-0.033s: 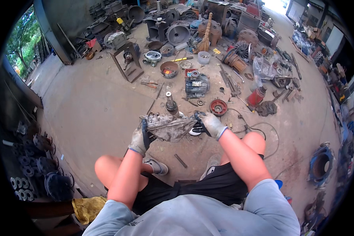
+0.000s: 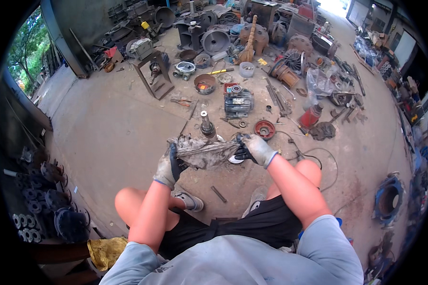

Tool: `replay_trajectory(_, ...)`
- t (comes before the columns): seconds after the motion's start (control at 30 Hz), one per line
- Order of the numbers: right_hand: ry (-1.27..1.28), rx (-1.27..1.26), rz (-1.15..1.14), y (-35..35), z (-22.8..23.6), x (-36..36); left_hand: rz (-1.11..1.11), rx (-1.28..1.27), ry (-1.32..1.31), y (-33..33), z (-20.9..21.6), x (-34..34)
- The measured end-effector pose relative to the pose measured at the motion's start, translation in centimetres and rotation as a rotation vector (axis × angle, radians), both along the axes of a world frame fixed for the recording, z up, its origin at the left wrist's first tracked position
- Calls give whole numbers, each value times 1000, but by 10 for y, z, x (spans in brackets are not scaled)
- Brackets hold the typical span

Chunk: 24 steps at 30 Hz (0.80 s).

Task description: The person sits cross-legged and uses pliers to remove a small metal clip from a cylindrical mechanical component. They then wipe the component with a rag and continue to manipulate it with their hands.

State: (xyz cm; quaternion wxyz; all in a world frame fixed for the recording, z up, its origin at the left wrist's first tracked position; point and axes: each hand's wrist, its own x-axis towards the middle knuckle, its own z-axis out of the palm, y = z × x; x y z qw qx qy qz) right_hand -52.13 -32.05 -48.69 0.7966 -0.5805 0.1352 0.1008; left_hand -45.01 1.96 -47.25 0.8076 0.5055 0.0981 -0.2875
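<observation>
A dirty grey rag [image 2: 204, 154] is stretched between my two gloved hands, above the floor and in front of my knees. My left hand [image 2: 170, 166], in a grey-and-black work glove, grips its left end. The right end is pinched in my right hand [image 2: 253, 149], gloved the same way. Just beyond the rag a metal shaft [image 2: 206, 124] stands upright, its lower part hidden by the cloth. A white round piece [image 2: 235, 159] shows partly beneath my right hand.
A dark electric motor [image 2: 238, 103] sits ahead, with a red round cover [image 2: 264, 129] nearer me. A red bottle jack [image 2: 310, 116] stands to the right beside a cable. Near my feet lies a short metal bar [image 2: 218, 194]. Pipe flanges [image 2: 28, 228] are stacked at the left.
Both hands have drawn slightly farther apart, and the rag is spread a little wider between them. Everything on the floor stays as it was.
</observation>
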Motion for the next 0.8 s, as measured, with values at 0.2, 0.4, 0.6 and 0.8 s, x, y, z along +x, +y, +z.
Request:
replay_trajectory(0.2,-242,98,-147,-8,41,-3,66,290,-10,36,-6,16)
replay_trajectory(0.4,-336,208,43,-3,68,-13,17,562,-486,-3,-19,-16)
replay_trajectory(0.6,-311,225,33,-3,70,-11,-401,376,-601,-62,-32,-45)
replay_trajectory(0.8,-86,683,22,-6,106,-22,-536,366,-913,-93,-15,-58)
